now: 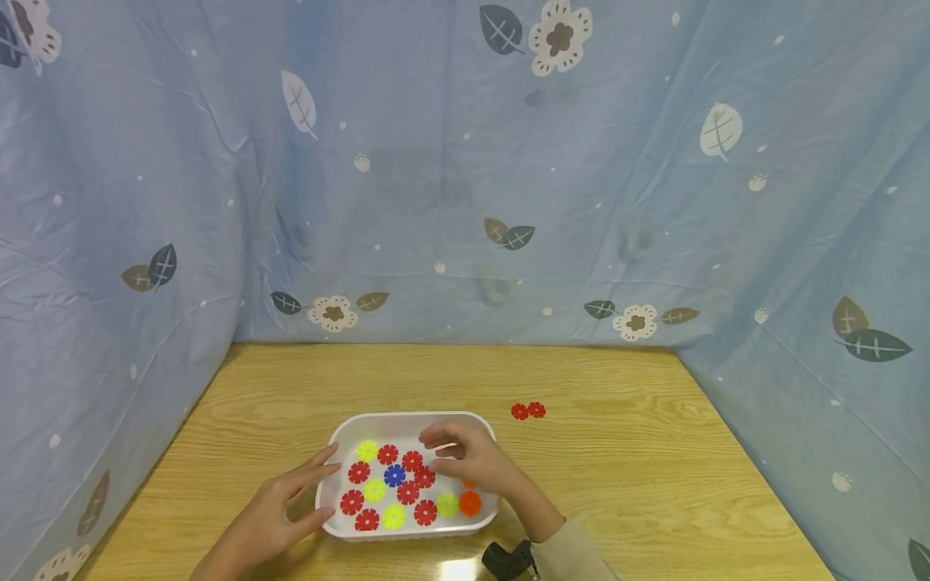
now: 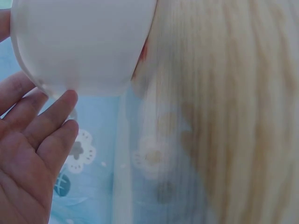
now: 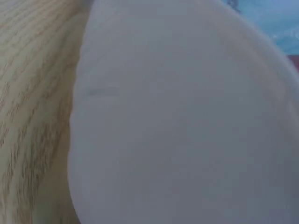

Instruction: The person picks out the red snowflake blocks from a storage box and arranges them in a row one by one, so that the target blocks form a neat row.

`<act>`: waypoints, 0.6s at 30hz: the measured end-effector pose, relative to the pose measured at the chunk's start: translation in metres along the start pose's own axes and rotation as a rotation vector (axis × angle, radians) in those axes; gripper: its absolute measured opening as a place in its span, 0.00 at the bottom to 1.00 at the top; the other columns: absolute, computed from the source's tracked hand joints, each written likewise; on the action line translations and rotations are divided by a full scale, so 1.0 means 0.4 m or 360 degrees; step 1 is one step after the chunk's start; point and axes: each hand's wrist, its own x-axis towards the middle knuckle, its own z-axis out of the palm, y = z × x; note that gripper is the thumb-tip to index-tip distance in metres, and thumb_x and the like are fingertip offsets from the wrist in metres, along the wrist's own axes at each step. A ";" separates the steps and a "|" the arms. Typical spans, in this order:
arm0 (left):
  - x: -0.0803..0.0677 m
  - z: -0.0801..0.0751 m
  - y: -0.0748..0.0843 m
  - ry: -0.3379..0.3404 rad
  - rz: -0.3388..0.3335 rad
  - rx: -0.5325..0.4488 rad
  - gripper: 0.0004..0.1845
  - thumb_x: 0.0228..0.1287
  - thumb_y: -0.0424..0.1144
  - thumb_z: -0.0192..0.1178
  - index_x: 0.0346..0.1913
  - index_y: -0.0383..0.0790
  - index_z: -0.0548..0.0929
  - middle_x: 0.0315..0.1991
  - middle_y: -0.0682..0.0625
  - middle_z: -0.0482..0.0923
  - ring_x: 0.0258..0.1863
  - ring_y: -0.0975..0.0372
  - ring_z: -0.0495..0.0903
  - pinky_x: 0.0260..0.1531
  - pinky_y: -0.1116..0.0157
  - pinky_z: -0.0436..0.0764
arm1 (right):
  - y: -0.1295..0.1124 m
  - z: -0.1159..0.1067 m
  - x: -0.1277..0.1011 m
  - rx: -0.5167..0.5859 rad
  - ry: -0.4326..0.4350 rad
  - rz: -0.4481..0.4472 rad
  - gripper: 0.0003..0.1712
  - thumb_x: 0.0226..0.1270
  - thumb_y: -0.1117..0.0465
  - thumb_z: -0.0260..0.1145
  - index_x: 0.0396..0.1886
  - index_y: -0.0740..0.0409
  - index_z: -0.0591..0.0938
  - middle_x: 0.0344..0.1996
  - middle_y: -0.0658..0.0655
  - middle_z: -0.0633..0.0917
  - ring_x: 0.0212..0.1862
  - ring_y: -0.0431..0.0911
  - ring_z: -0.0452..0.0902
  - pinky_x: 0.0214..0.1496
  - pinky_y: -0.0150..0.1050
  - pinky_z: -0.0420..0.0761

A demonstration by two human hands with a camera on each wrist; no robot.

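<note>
Head cam: well back, facing forward-down. Wrist cams: close on the white tray [image 2: 84, 46], outside it. All three share it.

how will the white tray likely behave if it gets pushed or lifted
The white tray is probably stiff, since its smooth walls hold their shape. Pushed, it seems unlikely to tip, being low and wide. Lifted unevenly, its flat discs would likely slide.

In my head view the right hand [image 1: 474, 460] covers part of the white tray [image 1: 408, 415] and of an orange disc [image 1: 468, 485]. My left wrist view crops the left hand [image 2: 22, 161]; a red patch [image 2: 143, 55] there is too blurred to name. My right wrist view blurs the tray.
</note>
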 end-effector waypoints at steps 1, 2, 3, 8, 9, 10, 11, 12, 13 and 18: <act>0.000 0.000 0.000 0.0002 0.0002 0.0001 0.24 0.53 0.52 0.61 0.55 0.55 0.75 0.64 0.59 0.63 0.61 0.55 0.66 0.50 0.50 0.73 | 0.005 0.004 0.004 -0.0031 -0.0039 -0.0005 0.19 0.58 0.65 0.63 0.50 0.63 0.75 0.49 0.66 0.77 0.51 0.59 0.74 0.54 0.46 0.75; 0.000 0.000 0.000 0.0003 0.0002 0.0000 0.24 0.52 0.52 0.62 0.55 0.55 0.75 0.64 0.59 0.63 0.61 0.55 0.66 0.50 0.50 0.73 | 0.009 0.008 0.007 -0.0060 -0.0076 0.0002 0.19 0.57 0.65 0.63 0.49 0.63 0.75 0.48 0.65 0.78 0.51 0.58 0.74 0.53 0.45 0.76; 0.000 0.000 0.001 0.0002 0.0001 0.0000 0.24 0.52 0.52 0.62 0.55 0.55 0.75 0.64 0.59 0.63 0.61 0.55 0.66 0.50 0.50 0.73 | 0.012 0.012 0.009 -0.0097 -0.0107 0.0014 0.19 0.57 0.66 0.63 0.49 0.63 0.75 0.48 0.64 0.79 0.50 0.57 0.75 0.53 0.43 0.76; 0.000 0.000 0.003 -0.0004 -0.0008 -0.0002 0.24 0.53 0.52 0.61 0.55 0.56 0.75 0.64 0.60 0.63 0.61 0.55 0.66 0.51 0.50 0.73 | 0.023 0.025 0.013 -0.0196 -0.0214 0.0104 0.19 0.53 0.67 0.66 0.46 0.62 0.77 0.45 0.59 0.81 0.47 0.49 0.78 0.50 0.34 0.77; 0.000 0.000 0.003 -0.0003 -0.0006 0.0002 0.24 0.53 0.52 0.61 0.55 0.56 0.75 0.64 0.60 0.63 0.61 0.55 0.66 0.51 0.50 0.73 | 0.023 0.026 0.012 -0.0220 -0.0227 0.0125 0.18 0.52 0.67 0.66 0.46 0.61 0.78 0.44 0.58 0.82 0.46 0.47 0.78 0.49 0.32 0.77; 0.000 -0.001 0.004 0.0000 -0.0006 0.0008 0.24 0.53 0.52 0.61 0.55 0.56 0.75 0.64 0.60 0.63 0.61 0.55 0.66 0.51 0.51 0.73 | 0.024 0.027 0.011 -0.0233 -0.0245 0.0149 0.18 0.52 0.66 0.66 0.45 0.60 0.78 0.43 0.56 0.82 0.45 0.45 0.78 0.49 0.31 0.77; 0.000 -0.001 0.004 0.0002 -0.0003 0.0012 0.24 0.53 0.52 0.61 0.55 0.56 0.75 0.64 0.60 0.63 0.61 0.55 0.66 0.51 0.51 0.73 | 0.024 0.028 0.011 -0.0263 -0.0265 0.0170 0.17 0.52 0.66 0.67 0.44 0.59 0.79 0.42 0.55 0.82 0.44 0.43 0.78 0.48 0.30 0.77; 0.000 -0.001 0.004 0.0006 -0.0001 0.0014 0.24 0.53 0.52 0.62 0.55 0.56 0.75 0.64 0.60 0.63 0.61 0.55 0.66 0.51 0.51 0.73 | 0.025 0.029 0.010 -0.0302 -0.0286 0.0180 0.17 0.51 0.65 0.67 0.44 0.58 0.79 0.41 0.53 0.83 0.43 0.41 0.78 0.47 0.29 0.77; 0.000 -0.002 0.004 0.0008 0.0001 0.0018 0.24 0.53 0.52 0.62 0.55 0.56 0.75 0.64 0.60 0.63 0.61 0.56 0.66 0.51 0.51 0.73 | 0.025 0.029 0.009 -0.0339 -0.0309 0.0190 0.17 0.51 0.65 0.67 0.43 0.57 0.79 0.40 0.52 0.83 0.42 0.39 0.77 0.46 0.28 0.77; -0.001 -0.003 0.004 -0.0002 -0.0006 0.0011 0.24 0.53 0.52 0.61 0.55 0.56 0.75 0.64 0.60 0.63 0.61 0.56 0.66 0.51 0.52 0.73 | 0.028 0.034 0.010 -0.0461 -0.0429 0.0210 0.16 0.49 0.67 0.67 0.41 0.56 0.79 0.37 0.48 0.83 0.40 0.34 0.77 0.44 0.26 0.77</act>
